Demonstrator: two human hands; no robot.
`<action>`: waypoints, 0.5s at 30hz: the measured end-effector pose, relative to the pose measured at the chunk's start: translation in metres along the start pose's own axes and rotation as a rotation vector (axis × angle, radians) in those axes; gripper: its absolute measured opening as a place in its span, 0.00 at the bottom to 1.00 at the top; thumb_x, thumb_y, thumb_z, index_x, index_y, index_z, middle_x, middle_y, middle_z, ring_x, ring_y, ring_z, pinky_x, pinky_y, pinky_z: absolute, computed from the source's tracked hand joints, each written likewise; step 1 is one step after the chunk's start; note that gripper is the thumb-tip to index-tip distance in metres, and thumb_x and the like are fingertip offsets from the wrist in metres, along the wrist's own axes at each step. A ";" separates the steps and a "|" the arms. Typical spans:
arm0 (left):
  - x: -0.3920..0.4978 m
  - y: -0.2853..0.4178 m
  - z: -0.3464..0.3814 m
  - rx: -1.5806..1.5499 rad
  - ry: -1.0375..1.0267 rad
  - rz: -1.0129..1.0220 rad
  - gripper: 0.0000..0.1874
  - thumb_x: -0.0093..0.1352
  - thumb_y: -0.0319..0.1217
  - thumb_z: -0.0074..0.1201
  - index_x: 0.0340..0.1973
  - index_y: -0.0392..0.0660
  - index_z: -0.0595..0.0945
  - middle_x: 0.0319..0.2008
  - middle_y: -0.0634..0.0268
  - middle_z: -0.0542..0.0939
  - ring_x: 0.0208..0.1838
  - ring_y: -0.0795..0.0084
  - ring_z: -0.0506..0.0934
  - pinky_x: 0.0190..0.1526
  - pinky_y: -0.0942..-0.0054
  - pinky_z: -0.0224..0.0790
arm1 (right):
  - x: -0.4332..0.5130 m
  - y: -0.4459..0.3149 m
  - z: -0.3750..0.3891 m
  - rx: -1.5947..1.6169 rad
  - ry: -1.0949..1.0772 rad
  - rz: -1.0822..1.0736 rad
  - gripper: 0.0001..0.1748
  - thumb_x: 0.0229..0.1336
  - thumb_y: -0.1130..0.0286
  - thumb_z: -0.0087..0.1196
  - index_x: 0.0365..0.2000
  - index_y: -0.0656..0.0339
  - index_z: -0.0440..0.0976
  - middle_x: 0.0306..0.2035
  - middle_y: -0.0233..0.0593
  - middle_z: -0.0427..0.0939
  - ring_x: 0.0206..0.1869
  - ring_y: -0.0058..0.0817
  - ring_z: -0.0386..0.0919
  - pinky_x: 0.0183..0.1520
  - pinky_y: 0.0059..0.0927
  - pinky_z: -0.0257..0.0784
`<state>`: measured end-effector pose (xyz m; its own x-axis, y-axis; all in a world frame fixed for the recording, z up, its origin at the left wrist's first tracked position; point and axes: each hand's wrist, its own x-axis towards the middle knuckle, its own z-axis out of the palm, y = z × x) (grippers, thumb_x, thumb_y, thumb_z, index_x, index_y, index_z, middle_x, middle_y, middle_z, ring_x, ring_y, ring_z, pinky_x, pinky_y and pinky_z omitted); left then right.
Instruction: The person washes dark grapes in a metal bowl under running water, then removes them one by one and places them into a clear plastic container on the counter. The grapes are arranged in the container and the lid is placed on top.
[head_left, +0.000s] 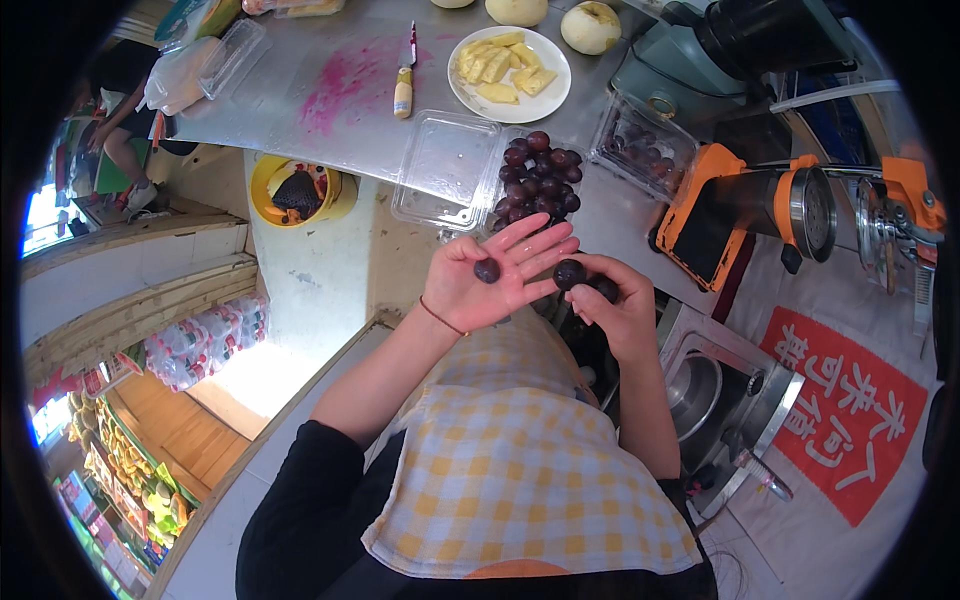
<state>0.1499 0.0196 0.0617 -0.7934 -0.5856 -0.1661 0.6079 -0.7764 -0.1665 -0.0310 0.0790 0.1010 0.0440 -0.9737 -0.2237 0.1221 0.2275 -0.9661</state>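
My left hand is turned palm up with its fingers spread, and one dark purple grape lies on the palm against the thumb. Beside its fingertips, my right hand pinches a second grape between thumb and fingers. Another dark grape is tucked inside the same hand, partly covered. Just beyond both hands, a clear plastic clamshell box holds many grapes. Its open lid lies flat to the left, reaching past the counter edge.
On the steel counter are a knife, a plate of cut yellow fruit, peeled pale fruits and another grape box. An orange press and a sink stand right. A yellow bin is left; a person sits beyond.
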 end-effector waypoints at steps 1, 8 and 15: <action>0.000 0.000 0.000 -0.007 -0.002 0.002 0.36 0.53 0.30 0.42 0.60 0.35 0.63 0.65 0.46 0.55 0.70 0.52 0.49 0.67 0.51 0.40 | -0.001 0.000 0.001 -0.061 0.024 0.008 0.15 0.52 0.78 0.53 0.42 0.71 0.72 0.26 0.35 0.75 0.22 0.13 0.68 0.23 0.14 0.62; -0.012 0.013 -0.038 -0.026 0.348 0.173 0.22 0.57 0.27 0.40 0.48 0.36 0.70 0.46 0.50 0.71 0.51 0.57 0.68 0.53 0.60 0.61 | 0.022 0.031 -0.011 -0.226 0.392 0.051 0.14 0.50 0.76 0.56 0.39 0.69 0.74 0.25 0.29 0.75 0.26 0.15 0.70 0.30 0.20 0.67; -0.047 0.022 -0.090 0.052 0.636 0.162 0.09 0.60 0.29 0.42 0.34 0.41 0.73 0.23 0.65 0.71 0.22 0.72 0.65 0.23 0.76 0.58 | 0.048 0.091 -0.008 -0.899 0.205 -0.014 0.16 0.46 0.66 0.59 0.35 0.65 0.76 0.30 0.44 0.78 0.31 0.38 0.77 0.36 0.32 0.70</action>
<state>0.2033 0.0505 -0.0221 -0.5089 -0.4570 -0.7296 0.7035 -0.7092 -0.0464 -0.0259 0.0531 0.0017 -0.1390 -0.9793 -0.1469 -0.6988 0.2021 -0.6862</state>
